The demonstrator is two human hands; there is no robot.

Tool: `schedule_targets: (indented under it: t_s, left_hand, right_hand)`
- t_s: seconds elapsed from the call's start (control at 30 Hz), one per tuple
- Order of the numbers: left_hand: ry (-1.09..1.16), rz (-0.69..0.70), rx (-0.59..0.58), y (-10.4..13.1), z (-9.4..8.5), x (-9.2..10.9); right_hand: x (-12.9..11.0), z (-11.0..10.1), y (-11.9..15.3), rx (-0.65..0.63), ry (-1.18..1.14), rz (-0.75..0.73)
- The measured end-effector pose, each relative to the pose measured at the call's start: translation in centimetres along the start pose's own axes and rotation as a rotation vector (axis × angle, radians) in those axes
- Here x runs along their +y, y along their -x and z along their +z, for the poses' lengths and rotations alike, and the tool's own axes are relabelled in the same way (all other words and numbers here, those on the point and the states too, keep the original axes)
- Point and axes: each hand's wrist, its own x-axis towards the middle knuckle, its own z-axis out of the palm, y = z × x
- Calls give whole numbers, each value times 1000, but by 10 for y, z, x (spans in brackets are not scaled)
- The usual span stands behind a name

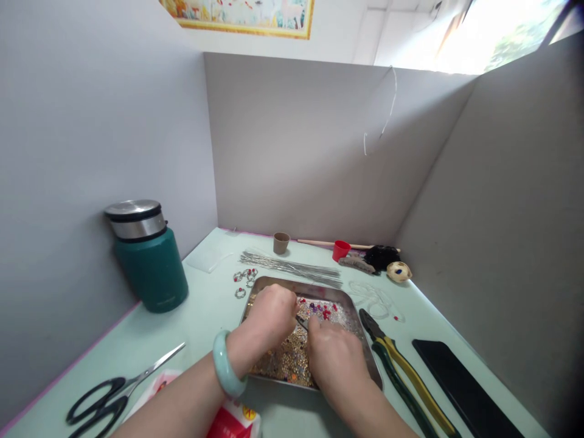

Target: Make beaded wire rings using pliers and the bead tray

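Observation:
Over the metal tray (314,285) full of small gold, clear and red beads (292,359), both hands are brought close together. My left hand (274,310), with a pale green bangle (223,365) on its wrist, is closed; what its fingers pinch is hidden. My right hand (335,353) is closed too, around a small dark metal tool (302,323) whose tip points at the left fingers. Most of that tool is covered by the hand. Left of the tray lie several wire rings with red beads (240,293). Behind it is a bundle of straight wires (292,267).
Scissors (118,392) and a green flask (152,261) stand or lie on the left. Large pliers (401,371) and a black flat object (460,383) are on the right. Small brown (281,243) and red cups (340,250) are farther back. Grey panels enclose the table.

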Motion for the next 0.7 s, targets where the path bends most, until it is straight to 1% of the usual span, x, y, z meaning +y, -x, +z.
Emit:
schedule_targets:
  t_s: [0.2,0.33,0.4,0.47,0.53,0.6,0.7]
  left_hand:
    - [151,-26,54,-1,0,-3]
    - [318,-97,119,-6,-5,-14]
    - [435,-154,118,-9,-6,-21]
    - [580,-208,86,-11,-7,-25]
    - [727,-242,34,-12,-8,-26]
    - [846,-251,-17,-12,-10,-24]
    - [1100,-261,-93,-9,-12,-20]
  right_hand:
    - [2,-2,-3,2,-28,-1]
    - [5,-9,-5,34,-121,-18]
    - [8,-12,-6,32,-207,-29]
    - [12,-13,-7,15,-243,-23]
    - [17,-12,-9,-11,-218,-7]
    - [22,-8,-10,-38,-176,1]
    - [26,-2,-11,-59,-146,-9]
